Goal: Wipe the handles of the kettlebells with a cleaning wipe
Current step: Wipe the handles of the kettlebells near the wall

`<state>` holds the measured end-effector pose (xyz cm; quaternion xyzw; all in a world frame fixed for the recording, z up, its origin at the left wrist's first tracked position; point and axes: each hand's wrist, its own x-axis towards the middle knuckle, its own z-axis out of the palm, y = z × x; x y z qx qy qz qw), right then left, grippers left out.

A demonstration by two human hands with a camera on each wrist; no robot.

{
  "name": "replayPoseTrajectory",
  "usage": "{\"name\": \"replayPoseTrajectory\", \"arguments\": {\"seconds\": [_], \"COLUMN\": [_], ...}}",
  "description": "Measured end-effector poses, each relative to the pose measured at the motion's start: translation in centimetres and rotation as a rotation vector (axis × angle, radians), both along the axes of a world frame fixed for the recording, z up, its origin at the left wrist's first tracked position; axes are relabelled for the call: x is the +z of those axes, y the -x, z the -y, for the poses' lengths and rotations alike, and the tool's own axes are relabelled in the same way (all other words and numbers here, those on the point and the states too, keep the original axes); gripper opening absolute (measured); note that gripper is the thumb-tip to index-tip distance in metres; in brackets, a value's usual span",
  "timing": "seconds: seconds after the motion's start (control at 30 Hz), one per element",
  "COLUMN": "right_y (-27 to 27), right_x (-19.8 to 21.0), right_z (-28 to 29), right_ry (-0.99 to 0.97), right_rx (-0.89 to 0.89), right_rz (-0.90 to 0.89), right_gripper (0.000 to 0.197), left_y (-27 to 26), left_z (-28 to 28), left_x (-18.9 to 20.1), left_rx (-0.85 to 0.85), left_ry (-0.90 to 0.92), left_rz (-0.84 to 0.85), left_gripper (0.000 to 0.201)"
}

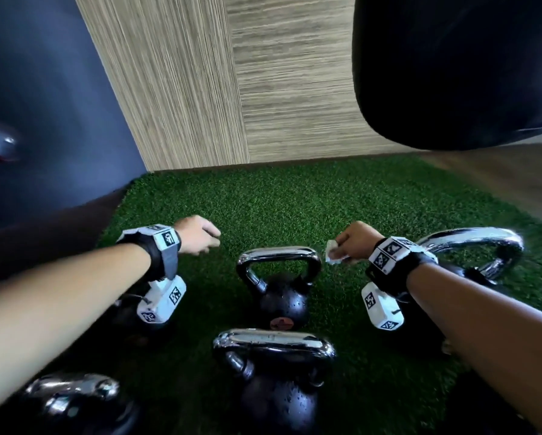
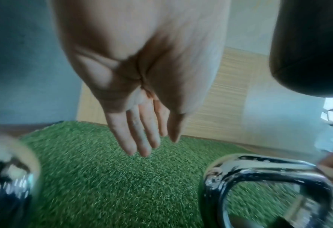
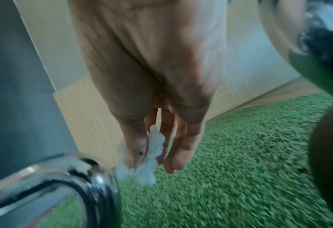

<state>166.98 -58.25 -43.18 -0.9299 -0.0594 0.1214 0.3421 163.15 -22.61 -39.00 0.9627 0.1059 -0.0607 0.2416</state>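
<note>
Several black kettlebells with chrome handles stand on green turf (image 1: 263,208). The middle one (image 1: 279,296) has its handle (image 1: 279,254) between my two hands. My right hand (image 1: 352,243) hovers just right of that handle and pinches a small crumpled white wipe (image 1: 332,254) between thumb and fingers; the wipe (image 3: 150,155) also shows in the right wrist view beside the chrome handle (image 3: 77,172). My left hand (image 1: 200,235) hangs left of the handle, fingers straight and empty (image 2: 140,135). A nearer kettlebell (image 1: 276,381) stands in front.
Another kettlebell handle (image 1: 473,246) rises behind my right wrist, and one more (image 1: 75,390) sits at the lower left. A large black bag (image 1: 451,67) hangs at the upper right. A wood-grain wall (image 1: 232,83) and dark blue wall (image 1: 43,105) bound the turf.
</note>
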Motion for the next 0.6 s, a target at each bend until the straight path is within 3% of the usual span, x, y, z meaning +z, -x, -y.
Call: {"name": "replayPoseTrajectory", "arguments": {"seconds": [0.1, 0.17, 0.3, 0.37, 0.6], "right_y": [0.8, 1.7, 3.6, 4.1, 3.9], "right_x": [2.8, 4.1, 6.0, 6.4, 5.1], "right_z": [-1.2, -2.7, -6.4, -7.9, -9.5], "right_ry": [-0.066, -0.155, -0.205, -0.226, -0.357], "right_rx": [0.066, 0.115, 0.199, 0.211, 0.068], "right_rz": [0.112, 0.171, 0.321, 0.41, 0.586], "right_gripper": [0.018, 0.015, 0.026, 0.034, 0.05], "left_y": [0.7, 1.4, 1.8, 1.8, 2.4], "left_z": [2.1, 4.1, 6.9, 7.4, 6.9], "left_x": [2.3, 3.0, 3.2, 2.8, 0.8], "left_rx": [-0.132, -0.157, -0.125, -0.097, -0.11], "left_ry": [0.144, 0.321, 0.76, 0.949, 1.2], "left_rz": [0.005, -0.008, 0.027, 0.025, -0.012], "left_gripper": [0.013, 0.023, 0.053, 0.058, 0.039]}}
